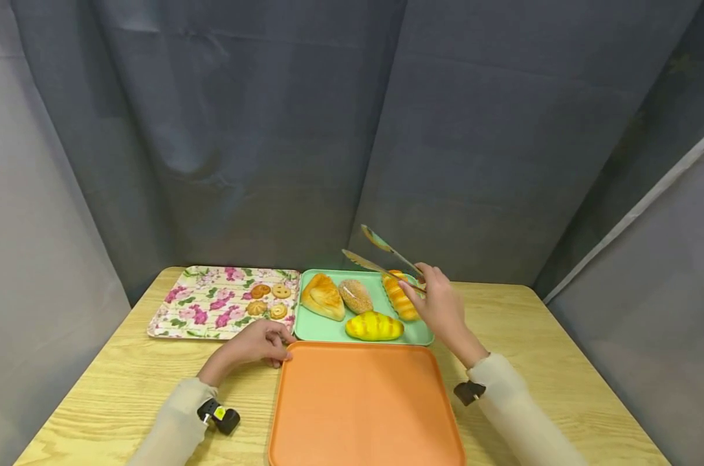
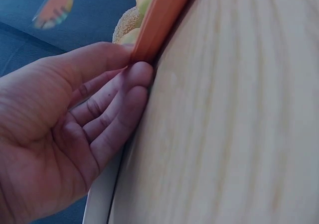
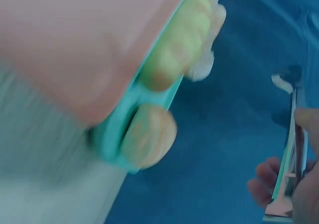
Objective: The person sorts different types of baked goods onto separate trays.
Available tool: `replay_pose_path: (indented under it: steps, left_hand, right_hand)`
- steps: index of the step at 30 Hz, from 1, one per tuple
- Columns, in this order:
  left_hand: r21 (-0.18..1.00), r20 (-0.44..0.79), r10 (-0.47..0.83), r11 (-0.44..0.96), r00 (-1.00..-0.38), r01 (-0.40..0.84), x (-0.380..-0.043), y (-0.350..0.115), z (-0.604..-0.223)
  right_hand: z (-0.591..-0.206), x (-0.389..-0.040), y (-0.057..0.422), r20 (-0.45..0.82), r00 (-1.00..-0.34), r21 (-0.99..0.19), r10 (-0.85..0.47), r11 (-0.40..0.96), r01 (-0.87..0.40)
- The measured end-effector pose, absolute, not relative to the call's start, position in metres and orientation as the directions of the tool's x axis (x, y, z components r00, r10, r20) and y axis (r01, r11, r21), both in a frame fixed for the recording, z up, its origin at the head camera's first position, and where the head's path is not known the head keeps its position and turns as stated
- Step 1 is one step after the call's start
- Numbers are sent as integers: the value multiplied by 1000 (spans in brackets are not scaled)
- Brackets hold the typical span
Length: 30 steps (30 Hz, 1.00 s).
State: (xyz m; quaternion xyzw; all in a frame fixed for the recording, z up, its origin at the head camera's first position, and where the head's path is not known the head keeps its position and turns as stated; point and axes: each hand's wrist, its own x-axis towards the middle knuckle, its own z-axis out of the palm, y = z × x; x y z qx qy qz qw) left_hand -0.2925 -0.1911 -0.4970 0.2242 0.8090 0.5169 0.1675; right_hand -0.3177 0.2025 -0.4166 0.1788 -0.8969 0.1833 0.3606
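Note:
My right hand (image 1: 442, 307) grips metal tongs (image 1: 407, 260), whose two arms are spread apart above the back of the mint-green tray (image 1: 323, 330). Nothing sits between the tong tips. On that tray lie a triangular pastry (image 1: 323, 298), a seeded bun (image 1: 355, 296), a yellow scored loaf (image 1: 375, 326) and a ridged golden loaf (image 1: 403, 304). My left hand (image 1: 257, 343) pinches the back left corner of an orange tray (image 1: 360, 401). In the left wrist view, the thumb lies over the orange rim, with fingertips at its outer side.
Left of the green tray is a floral tray (image 1: 212, 294) with several cookies (image 1: 259, 307) on its right side. All three trays rest on a wooden table (image 1: 113, 388). Grey curtains (image 1: 282, 129) hang behind it and at both sides.

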Motion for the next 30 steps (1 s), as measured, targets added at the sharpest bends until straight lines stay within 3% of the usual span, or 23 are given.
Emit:
replay_pose_path:
  steps: [6,15,30]
  left_hand:
    - [906,-38,531,376,-847,195,-292,-192,-494]
    - [907,-32,530,371,-847,198,-292,-191,-492]
    - [911,-35,535,364,-844,193,-291,-191,-496]
  right_hand:
    - [-422,-313,246,625,-780,-362,1,886,-289]
    - [-433,-311,288,376,-908,-453,186,891,-5]
    - [-453,-315,302,123,-964,-438,235,885,160]
